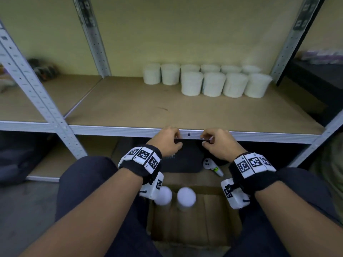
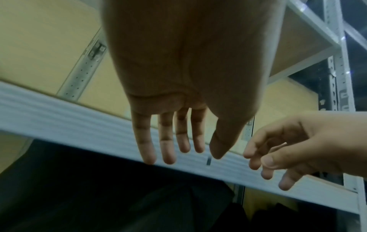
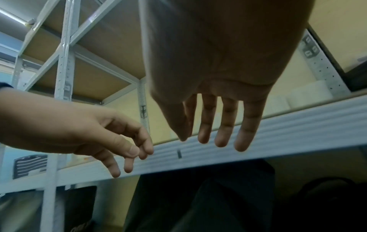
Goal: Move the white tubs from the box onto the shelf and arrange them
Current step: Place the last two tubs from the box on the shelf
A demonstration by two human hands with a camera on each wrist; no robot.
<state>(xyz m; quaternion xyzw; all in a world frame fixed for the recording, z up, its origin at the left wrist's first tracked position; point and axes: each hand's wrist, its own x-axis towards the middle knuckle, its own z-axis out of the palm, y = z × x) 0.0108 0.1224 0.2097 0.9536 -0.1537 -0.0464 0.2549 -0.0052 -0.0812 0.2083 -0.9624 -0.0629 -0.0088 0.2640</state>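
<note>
Several white tubs [image 1: 213, 84] stand in two rows at the back right of the wooden shelf [image 1: 130, 104]. Two more white tubs [image 1: 186, 197] sit in the open cardboard box [image 1: 213, 219] between my knees; the left one [image 1: 165, 195] is partly hidden by my wrist camera. My left hand [image 1: 169, 140] and right hand [image 1: 217, 142] hover side by side just in front of the shelf's white front edge [image 1: 111, 131], both empty. Their fingers [image 2: 166, 150] hang relaxed and nearly straight in the wrist views, right fingers [image 3: 224, 131] too.
Grey perforated uprights [image 1: 37, 97] frame the shelf left and right. A white hand controller [image 1: 213, 166] and dark bags [image 1: 183, 160] lie under the shelf. A dark bundle [image 1: 42, 68] sits on the neighbouring shelf at the left. Higher shelves [image 3: 83, 67] are overhead.
</note>
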